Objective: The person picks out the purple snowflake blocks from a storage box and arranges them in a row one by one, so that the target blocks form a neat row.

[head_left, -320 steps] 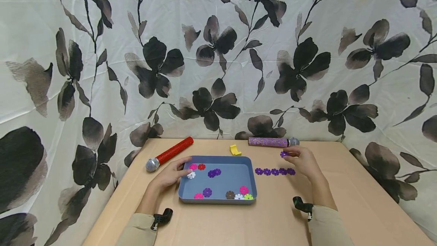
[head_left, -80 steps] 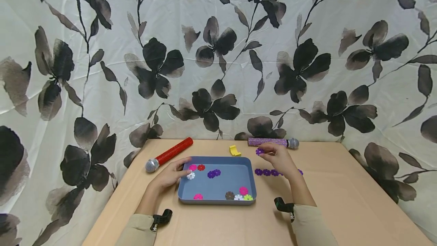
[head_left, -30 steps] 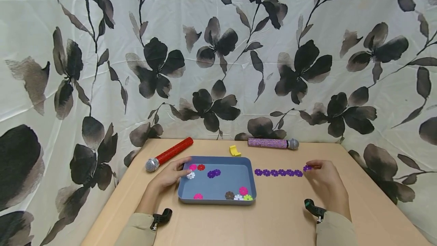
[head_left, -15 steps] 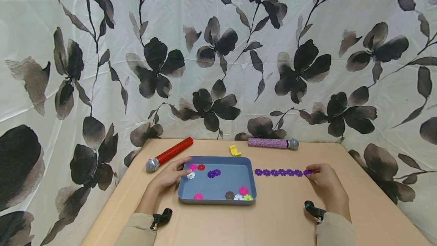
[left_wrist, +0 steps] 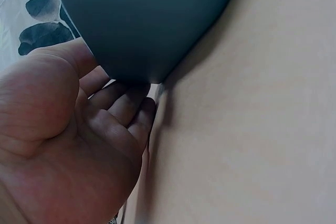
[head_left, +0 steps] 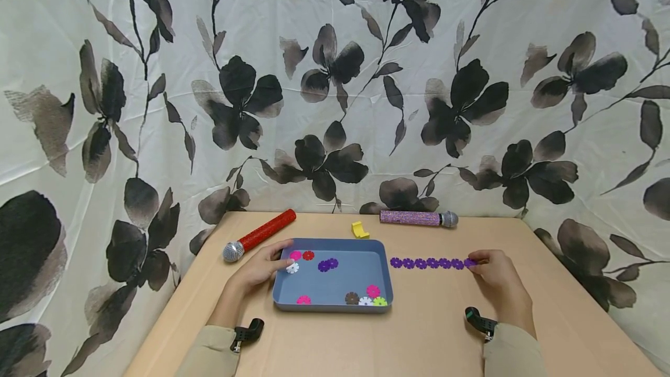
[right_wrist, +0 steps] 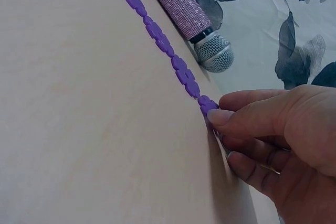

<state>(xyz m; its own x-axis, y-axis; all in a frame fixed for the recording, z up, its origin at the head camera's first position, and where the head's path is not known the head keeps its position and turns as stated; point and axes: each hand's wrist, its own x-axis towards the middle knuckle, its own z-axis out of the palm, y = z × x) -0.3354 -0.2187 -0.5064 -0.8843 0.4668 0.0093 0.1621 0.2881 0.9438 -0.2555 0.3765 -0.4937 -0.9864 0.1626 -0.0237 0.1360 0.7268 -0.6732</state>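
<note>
My right hand (head_left: 499, 278) pinches a purple flower-shaped disc (right_wrist: 206, 103) between thumb and forefinger. This disc is at the right end of a row of several purple flower-shaped discs (head_left: 421, 263) on the table, close against its neighbour. My left hand (head_left: 258, 267) grips the left side of a blue-grey tray (head_left: 335, 308), thumb over the rim; in the left wrist view its other fingers (left_wrist: 123, 103) curl beneath the tray. Inside lie two purple discs (head_left: 328, 265) side by side, and pink, red, white, brown and lime ones.
A red glittery microphone (head_left: 262, 234) lies at the back left of the wooden table (head_left: 335, 345). Behind the row lies a purple glittery microphone (head_left: 416, 218). A small yellow curved piece (head_left: 359, 230) sits behind the tray. Floral cloth (head_left: 335, 103) hangs beyond.
The row has lengthened rightward; a purple disc has left the tray's lower left. My right hand moved from above the row to its right end, bringing its disc against the last one. My left hand stayed.
</note>
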